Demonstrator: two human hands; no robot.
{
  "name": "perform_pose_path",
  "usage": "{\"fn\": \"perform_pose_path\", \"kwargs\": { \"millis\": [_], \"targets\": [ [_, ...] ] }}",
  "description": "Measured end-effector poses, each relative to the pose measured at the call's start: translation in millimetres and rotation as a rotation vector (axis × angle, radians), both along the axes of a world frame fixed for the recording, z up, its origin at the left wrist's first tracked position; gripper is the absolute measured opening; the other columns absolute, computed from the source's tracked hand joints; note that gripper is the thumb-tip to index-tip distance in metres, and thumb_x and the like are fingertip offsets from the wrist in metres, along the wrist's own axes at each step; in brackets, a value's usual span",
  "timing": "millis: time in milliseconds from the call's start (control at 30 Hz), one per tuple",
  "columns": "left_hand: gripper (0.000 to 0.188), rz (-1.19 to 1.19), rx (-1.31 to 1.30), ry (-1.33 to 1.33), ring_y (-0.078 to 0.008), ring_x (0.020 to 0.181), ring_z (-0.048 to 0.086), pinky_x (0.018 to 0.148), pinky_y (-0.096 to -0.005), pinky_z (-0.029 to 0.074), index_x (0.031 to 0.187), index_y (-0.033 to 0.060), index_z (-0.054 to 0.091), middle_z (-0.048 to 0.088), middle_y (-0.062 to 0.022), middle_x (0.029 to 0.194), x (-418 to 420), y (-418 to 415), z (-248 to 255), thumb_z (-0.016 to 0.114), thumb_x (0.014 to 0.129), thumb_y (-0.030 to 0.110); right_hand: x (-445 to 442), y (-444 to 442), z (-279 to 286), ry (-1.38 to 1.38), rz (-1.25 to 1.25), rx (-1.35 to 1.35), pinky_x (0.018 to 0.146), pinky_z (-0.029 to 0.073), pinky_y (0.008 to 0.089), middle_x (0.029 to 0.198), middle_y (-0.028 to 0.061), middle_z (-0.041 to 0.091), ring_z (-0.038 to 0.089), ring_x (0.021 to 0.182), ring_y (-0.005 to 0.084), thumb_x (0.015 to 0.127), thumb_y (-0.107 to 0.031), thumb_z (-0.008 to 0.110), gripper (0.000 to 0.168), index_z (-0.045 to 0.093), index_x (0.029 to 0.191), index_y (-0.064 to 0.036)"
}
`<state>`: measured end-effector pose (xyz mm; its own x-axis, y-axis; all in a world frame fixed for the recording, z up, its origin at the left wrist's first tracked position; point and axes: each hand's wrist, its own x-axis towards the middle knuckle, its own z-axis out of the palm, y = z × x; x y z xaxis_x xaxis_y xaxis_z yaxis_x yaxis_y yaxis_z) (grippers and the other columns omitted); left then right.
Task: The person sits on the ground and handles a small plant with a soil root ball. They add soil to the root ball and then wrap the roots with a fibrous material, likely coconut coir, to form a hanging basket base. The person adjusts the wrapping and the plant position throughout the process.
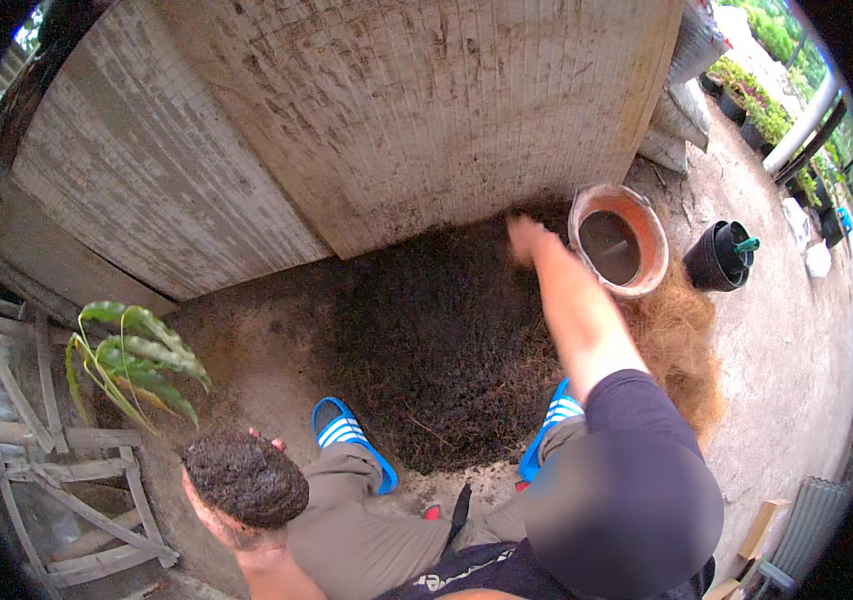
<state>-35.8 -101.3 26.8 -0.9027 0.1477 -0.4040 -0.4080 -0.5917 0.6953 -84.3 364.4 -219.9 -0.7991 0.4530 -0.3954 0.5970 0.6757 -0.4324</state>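
My left hand [211, 517] holds a dark, moist root ball [246, 480] from below, tipped on its side, with fingertips at its far edge. Stems of a plant with long green leaves [145, 360] run down to it; where they join is hidden. My right arm stretches forward, and my right hand [527, 240], blurred, is over the far right of a dark soil heap [441, 352]. Whether its fingers hold anything does not show. Just right of it, a bucket with an orange inner wall [648, 244] contains murky water [606, 247].
Brown fibre [678, 337] lies below the bucket, near stacked black plant pots [711, 262]. Stained corrugated panels [426, 112] rise behind the soil. A wooden frame [73, 472] stands left. Filled sacks [678, 124] and potted plants [764, 112] are at far right. Blue slides [355, 442] flank the heap.
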Motion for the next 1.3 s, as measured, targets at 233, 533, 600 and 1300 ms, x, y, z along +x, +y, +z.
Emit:
{"fn": "perform_pose_path", "kwargs": {
  "millis": [233, 533, 600, 1300],
  "targets": [
    [0.047, 0.128, -0.061, -0.111, -0.0383, 0.083, 0.059, 0.066, -0.0534, 0.051, 0.108, 0.0127, 0.053, 0.06, -0.0166, 0.097, -10, -2, -10, 0.037, 0.086, 0.051, 9, -52, -79, -0.038, -0.164, 0.025, 0.09, 0.042, 0.044, 0.118, 0.017, 0.051, 0.052, 0.106, 0.0331, 0.077, -0.023, 0.059, 0.033, 0.06, 0.104, -0.003],
    [0.037, -0.004, 0.197, -0.055, -0.0313, 0.085, 0.059, 0.077, -0.0505, 0.05, 0.103, 0.0101, 0.051, 0.058, -0.0124, 0.096, -12, 19, -3, 0.042, 0.088, 0.043, -25, -105, 52, 0.326, 0.186, 0.1, 0.088, 0.043, 0.0392, 0.105, 0.0213, 0.058, 0.054, 0.1, 0.0349, 0.076, -0.024, 0.06, 0.035, 0.061, 0.103, -0.002],
    [0.039, 0.009, 0.204, -0.101, -0.0275, 0.084, 0.06, 0.077, -0.0456, 0.051, 0.103, 0.0109, 0.053, 0.06, -0.0106, 0.096, -10, 25, 2, 0.042, 0.088, 0.045, -24, -117, 89, 0.443, 0.3, 0.105, 0.087, 0.043, 0.039, 0.104, 0.0204, 0.058, 0.055, 0.099, 0.0349, 0.077, -0.024, 0.06, 0.033, 0.061, 0.101, -0.001],
    [0.042, -0.085, 0.226, 0.143, -0.0203, 0.083, 0.059, 0.076, -0.0364, 0.047, 0.104, 0.0105, 0.052, 0.06, -0.0057, 0.094, -3, 60, -20, 0.032, 0.092, 0.046, 120, -288, 309, 1.033, 0.88, 0.285, 0.085, 0.038, 0.0369, 0.102, 0.0082, 0.056, 0.053, 0.096, 0.0255, 0.067, -0.021, 0.074, 0.03, 0.062, 0.092, -0.01]
  ]
}}
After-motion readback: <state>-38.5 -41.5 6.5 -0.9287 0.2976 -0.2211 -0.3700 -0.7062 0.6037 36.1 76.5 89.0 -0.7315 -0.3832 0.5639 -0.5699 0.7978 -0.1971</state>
